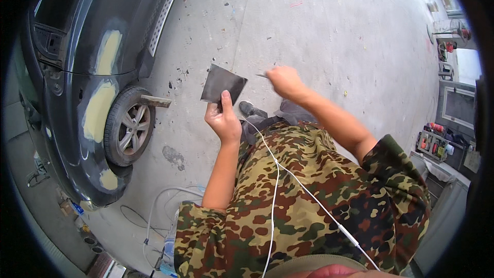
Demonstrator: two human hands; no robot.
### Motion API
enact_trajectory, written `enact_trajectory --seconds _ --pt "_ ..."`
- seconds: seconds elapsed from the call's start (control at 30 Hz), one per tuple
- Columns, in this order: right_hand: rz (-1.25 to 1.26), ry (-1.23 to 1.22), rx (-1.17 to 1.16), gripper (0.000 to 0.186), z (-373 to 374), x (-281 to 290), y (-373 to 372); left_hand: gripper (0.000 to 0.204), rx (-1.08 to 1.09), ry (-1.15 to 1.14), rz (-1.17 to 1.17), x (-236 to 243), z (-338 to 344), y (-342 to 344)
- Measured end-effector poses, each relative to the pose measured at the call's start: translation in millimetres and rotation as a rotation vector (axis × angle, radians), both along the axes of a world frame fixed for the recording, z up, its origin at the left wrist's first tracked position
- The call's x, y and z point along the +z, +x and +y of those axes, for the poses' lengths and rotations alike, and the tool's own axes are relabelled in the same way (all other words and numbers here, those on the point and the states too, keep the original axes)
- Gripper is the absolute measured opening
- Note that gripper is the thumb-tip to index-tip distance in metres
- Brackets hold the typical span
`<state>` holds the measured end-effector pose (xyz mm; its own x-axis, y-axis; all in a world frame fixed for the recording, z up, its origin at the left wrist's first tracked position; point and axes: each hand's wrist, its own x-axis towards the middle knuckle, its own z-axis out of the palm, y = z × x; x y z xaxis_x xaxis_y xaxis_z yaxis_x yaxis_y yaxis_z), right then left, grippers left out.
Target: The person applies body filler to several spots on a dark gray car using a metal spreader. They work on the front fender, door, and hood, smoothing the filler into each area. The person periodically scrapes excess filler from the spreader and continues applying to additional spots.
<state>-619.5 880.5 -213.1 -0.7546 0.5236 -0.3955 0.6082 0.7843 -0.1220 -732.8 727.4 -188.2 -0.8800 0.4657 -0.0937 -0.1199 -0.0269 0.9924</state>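
Note:
My left hand (224, 122) grips a dark grey, flat square plate (221, 85) by its lower edge, the thumb lying across its face. To the right of the plate, and apart from it, my right hand (286, 82) is closed on a thin flat tool whose narrow dark tip (261, 75) sticks out toward the plate. The fingers hide the rest of that tool, so its kind cannot be told. On the left stands a dark grey car (74, 118) with pale yellow filler patches (100, 113) on its side, above and around the wheel arch.
The car's wheel (129, 126) has a block-like bar (155, 101) jutting out beside it. Grey concrete floor (309, 25) carries scattered chips. A pale hose (154, 201) curls at lower left. Shelving with bottles (435, 144) lines the right side. A white cable (276, 185) hangs over my camouflage shirt.

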Motion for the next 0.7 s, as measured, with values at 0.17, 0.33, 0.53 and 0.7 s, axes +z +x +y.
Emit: enact_trajectory --seconds 0.17,0.33,0.53,0.7 --pt "0.437 -0.253 -0.4 0.025 28 -18 49 0.024 -0.077 0.134 -0.133 -11 -2 -15" --pt "1.16 -1.351 -0.995 0.028 28 -20 29 0.039 -0.315 0.494 -0.737 -29 -6 -30" --pt "1.04 -1.743 -0.902 0.038 13 8 -25 0.061 -0.581 0.738 -1.328 -20 -5 -23" --pt "1.064 -1.642 -0.915 0.034 1 30 -24 0.059 -0.613 0.866 -1.13 -15 2 -13"
